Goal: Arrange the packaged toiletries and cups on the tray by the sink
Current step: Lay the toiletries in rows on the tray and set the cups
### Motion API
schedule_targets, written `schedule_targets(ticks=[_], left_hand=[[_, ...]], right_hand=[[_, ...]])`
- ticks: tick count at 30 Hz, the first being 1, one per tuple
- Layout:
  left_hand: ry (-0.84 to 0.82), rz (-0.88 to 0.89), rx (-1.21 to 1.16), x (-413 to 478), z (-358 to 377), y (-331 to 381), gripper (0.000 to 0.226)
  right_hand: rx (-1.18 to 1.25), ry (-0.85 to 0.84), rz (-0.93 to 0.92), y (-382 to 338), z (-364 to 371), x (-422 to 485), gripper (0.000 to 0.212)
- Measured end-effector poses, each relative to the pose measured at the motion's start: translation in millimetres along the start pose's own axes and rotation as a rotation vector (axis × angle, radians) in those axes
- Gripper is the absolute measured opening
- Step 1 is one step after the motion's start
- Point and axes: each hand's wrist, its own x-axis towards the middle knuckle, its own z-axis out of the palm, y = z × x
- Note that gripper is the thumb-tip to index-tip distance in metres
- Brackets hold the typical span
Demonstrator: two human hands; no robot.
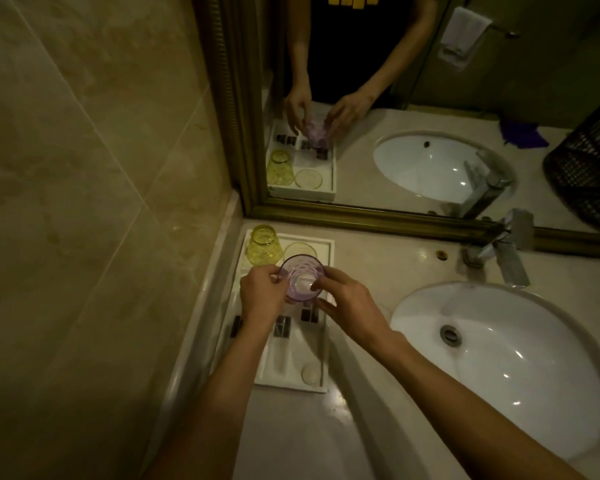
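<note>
A white tray [329, 249] lies on the counter left of the sink. Both hands hold a purple glass cup [301, 278] above the tray's middle, its mouth facing up. My left hand [260, 296] grips its left side and my right hand [347, 299] its right rim. A yellow glass cup [263, 244] stands upside down in the tray's far left corner, with a round clear coaster [300, 249] beside it. White toiletry packets with dark labels [282, 327] lie in a row in the tray's near half, partly hidden by my arms. A small round white soap [310, 373] sits near the front edge.
The white oval sink [520, 358] fills the right side, with a chrome tap [506, 251] behind it. A gold-framed mirror [361, 216] runs along the back. A tiled wall [84, 202] closes off the left. In the mirror a dark wire basket [589, 168] shows.
</note>
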Motion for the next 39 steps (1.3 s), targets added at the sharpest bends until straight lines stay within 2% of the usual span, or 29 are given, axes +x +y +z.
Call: schedule_targets(ticks=[2,3,5,6,7,8,10,13,16,18,20,21,23,26,30,39], left_hand=[[0.06,-0.024,0.008,-1.0,2.2,-8.5,0.017],[0.083,-0.032,-0.016,-1.2,2.7,-13.1,0.017],[0.103,-0.019,-0.06,-1.6,2.3,-19.6,0.015],[0.095,0.007,-0.067,-2.3,2.0,-20.6,0.014],[0.085,0.034,-0.072,-3.4,1.6,-20.6,0.014],[0.079,0.057,-0.089,-4.1,1.4,-19.8,0.015],[0.056,0.102,-0.147,-3.7,1.5,-18.7,0.015],[-0.004,0.13,-0.204,-4.0,2.6,-19.5,0.019],[-0.116,0.116,-0.261,-7.1,-1.3,-32.5,0.036],[-0.147,0.182,0.041,-7.4,-2.6,-55.3,0.055],[-0.176,0.265,0.443,-11.6,-2.1,-81.3,0.071],[-0.19,0.278,0.562,-14.6,-1.1,-91.6,0.075],[-0.234,0.271,0.693,-20.0,1.9,-105.7,0.079],[-0.3,0.284,0.84,-23.4,6.6,-116.5,0.081],[-0.296,0.284,0.845,-23.1,6.4,-115.7,0.08],[-0.309,0.27,0.842,-23.2,5.8,-110.8,0.08]], right_hand=[[0.272,-0.029,0.113,1.0,-4.8,-2.0,0.049],[0.516,-0.019,0.255,1.8,-8.1,-1.6,0.056],[0.983,0.033,0.661,8.3,-12.8,6.3,0.048],[1.14,-0.017,0.867,13.0,-14.0,11.9,0.042],[1.216,-0.128,1.016,16.1,-14.1,17.3,0.048],[1.241,-0.265,1.099,17.8,-12.9,21.9,0.061],[1.285,-0.464,1.149,18.2,-7.5,32.9,0.078],[1.283,-0.505,1.162,14.8,-2.3,49.8,0.082],[1.206,-0.396,1.09,17.3,-2.3,62.8,0.066],[1.098,-0.277,0.959,21.0,-4.0,71.2,0.057],[0.972,-0.143,0.837,23.1,-6.2,80.1,0.061],[0.895,-0.075,0.792,23.6,-7.4,85.0,0.066],[0.707,0.029,0.707,25.4,-7.2,93.4,0.073],[0.449,0.068,0.592,29.0,-0.7,101.4,0.069],[0.317,0.048,0.545,32.7,10.6,107.3,0.068],[0.294,-0.005,0.52,32.5,26.7,110.9,0.067]])
